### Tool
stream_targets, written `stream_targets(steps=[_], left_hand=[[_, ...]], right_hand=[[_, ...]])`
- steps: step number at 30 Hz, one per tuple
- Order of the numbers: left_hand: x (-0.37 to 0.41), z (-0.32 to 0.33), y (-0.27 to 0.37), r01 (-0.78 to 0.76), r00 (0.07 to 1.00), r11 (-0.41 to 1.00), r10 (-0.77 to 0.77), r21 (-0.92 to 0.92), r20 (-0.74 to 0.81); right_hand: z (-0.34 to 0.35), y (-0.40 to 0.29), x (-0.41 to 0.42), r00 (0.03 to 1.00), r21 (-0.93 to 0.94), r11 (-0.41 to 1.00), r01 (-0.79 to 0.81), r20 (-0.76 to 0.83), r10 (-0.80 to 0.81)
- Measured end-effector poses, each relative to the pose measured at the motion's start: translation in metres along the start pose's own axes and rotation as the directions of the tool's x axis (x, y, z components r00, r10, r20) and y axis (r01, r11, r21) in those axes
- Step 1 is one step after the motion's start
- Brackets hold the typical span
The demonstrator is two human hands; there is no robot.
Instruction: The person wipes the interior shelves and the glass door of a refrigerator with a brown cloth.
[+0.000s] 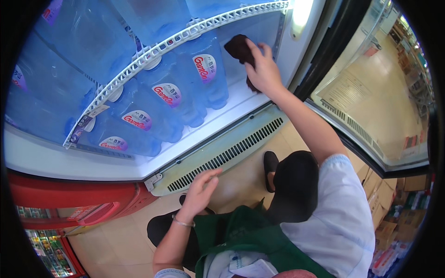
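My right hand (265, 69) grips a dark brown cloth (240, 49) inside an upright display fridge, against its inner wall at the right. Part of the cloth hangs below my palm. Several large blue-tinted water bottles (170, 95) stand on the fridge's white bottom floor (222, 114), left of the cloth. A white wire shelf (194, 32) with more bottles curves above them. My left hand (203, 191) holds nothing, fingers apart, in front of the vent grille (226, 158) at the fridge's base. A bracelet circles the left wrist.
The glass door (372, 90) stands swung out to the right. A lit lamp (301, 15) runs up the door frame. A red cooler (76, 198) adjoins on the left. Cardboard boxes (379, 198) are stacked at the lower right on the tiled floor (114, 243).
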State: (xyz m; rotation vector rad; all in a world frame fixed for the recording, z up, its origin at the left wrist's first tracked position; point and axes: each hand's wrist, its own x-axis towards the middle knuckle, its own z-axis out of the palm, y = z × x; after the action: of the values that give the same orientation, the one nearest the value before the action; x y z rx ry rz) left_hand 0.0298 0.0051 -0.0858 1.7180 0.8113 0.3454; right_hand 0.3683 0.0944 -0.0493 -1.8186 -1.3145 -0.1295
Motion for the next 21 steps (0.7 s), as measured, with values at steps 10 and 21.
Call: stream_targets(steps=[10,21], left_hand=[[-0.009,0.004,-0.027,0.033,0.997,0.995,-0.027,0.089,-0.078],[-0.036,0.001,-0.013,-0.095,0.971,0.996,0.093,0.003,-0.222]], right_hand=[[0.170,0.081,0.067,0.964,-0.973,-0.006,0.232,0.229,0.138],[0.070,0.047,0.000,0.804,-0.831,0.491,0.262,0.469,0.365]])
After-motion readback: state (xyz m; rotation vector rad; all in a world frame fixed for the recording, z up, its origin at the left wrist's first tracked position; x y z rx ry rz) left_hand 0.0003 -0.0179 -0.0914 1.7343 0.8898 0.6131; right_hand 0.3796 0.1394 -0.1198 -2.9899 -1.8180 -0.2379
